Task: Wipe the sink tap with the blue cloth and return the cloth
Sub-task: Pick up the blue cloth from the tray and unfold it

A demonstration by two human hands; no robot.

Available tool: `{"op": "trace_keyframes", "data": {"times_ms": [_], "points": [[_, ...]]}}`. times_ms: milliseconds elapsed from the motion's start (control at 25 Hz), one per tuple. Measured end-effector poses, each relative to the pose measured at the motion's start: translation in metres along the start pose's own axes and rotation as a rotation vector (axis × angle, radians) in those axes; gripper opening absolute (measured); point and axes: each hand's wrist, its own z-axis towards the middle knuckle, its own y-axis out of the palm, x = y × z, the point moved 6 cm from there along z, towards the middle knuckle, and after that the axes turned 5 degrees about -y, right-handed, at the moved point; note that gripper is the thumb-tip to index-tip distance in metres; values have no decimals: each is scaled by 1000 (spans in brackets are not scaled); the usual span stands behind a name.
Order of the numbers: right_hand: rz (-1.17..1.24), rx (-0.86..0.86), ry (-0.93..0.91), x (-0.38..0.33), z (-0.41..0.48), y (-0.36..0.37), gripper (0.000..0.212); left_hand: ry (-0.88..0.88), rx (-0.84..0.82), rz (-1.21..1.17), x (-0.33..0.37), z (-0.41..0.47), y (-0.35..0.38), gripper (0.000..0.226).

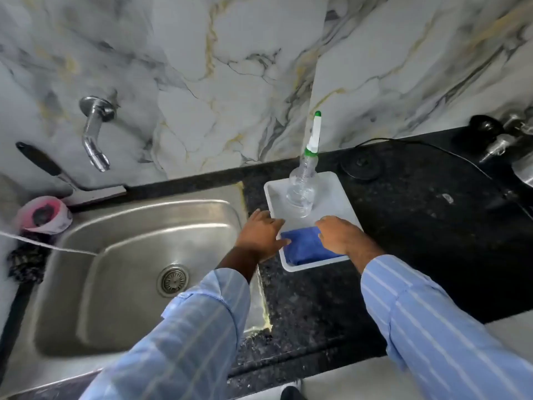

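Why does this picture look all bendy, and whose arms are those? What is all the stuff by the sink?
There is no machine here. A person wears a small camera on their head, and it looks down at their own two arms in striped blue sleeves. Its wide lens makes straight edges look curved.

On the left is a metal sink, and a shiny tap sticks out of the marble wall above it. On the dark counter beside the sink sits a white tray. In the tray stand a clear spray bottle with a green and white top, and a folded blue cloth.

The left hand rests at the tray's left edge, its fingers spread. The right hand lies on the cloth. I cannot tell whether it is gripping the cloth; nothing is lifted.
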Motion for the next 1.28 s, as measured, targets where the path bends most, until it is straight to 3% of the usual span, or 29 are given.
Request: {"op": "trace_keyframes", "data": {"times_ms": [240,440,720,1000,1200,1280], "points": [[-22,-11,50,44,29,35,44,-68,-137,299,38,40,56,35],[-149,44,17,51,44,34,33,-71,-71,340,48,53,59,27],[-102,-180,29,34,33,-9,30,-110,-178,-239,33,38,9,21],[-91,-71,-80,-47,8,-112,48,-158,82,-335,-24,-4,-98,22],[-129,101,-246,-128,-2,-186,21,-196,266,-389,-84,-51,-187,21],[-81,163,-276,-156,-1,-210,40,-255,327,-400,-115,-69,-212,19]]}}
